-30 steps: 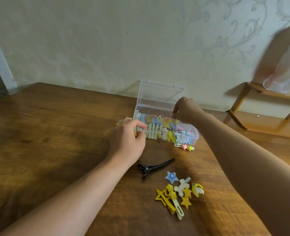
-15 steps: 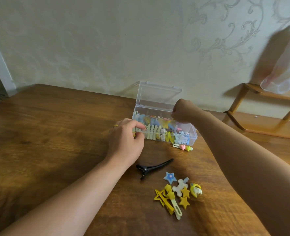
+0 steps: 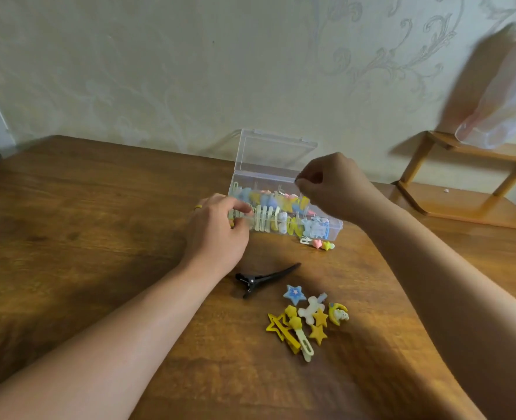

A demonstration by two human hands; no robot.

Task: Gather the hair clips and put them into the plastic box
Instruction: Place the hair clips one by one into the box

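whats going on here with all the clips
A person is packing hair clips into a clear plastic box with its lid open. The left hand grips the box's near left corner; the right hand hovers over it, fingers pinched, though what it holds is too small to tell. A black clip, a pile of star clips and a pink and yellow clip lie on the wooden table.

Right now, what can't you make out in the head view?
- Right hand: fingers curled, pinching above the plastic box; whatever they hold is too small to tell.
- Left hand: grips the box's left end and hides that corner.
- Clips inside the box: overlapped and blurred through the clear wall, uncountable.
- Pale bag on the wooden shelf: motion-blurred, cut by the right edge.
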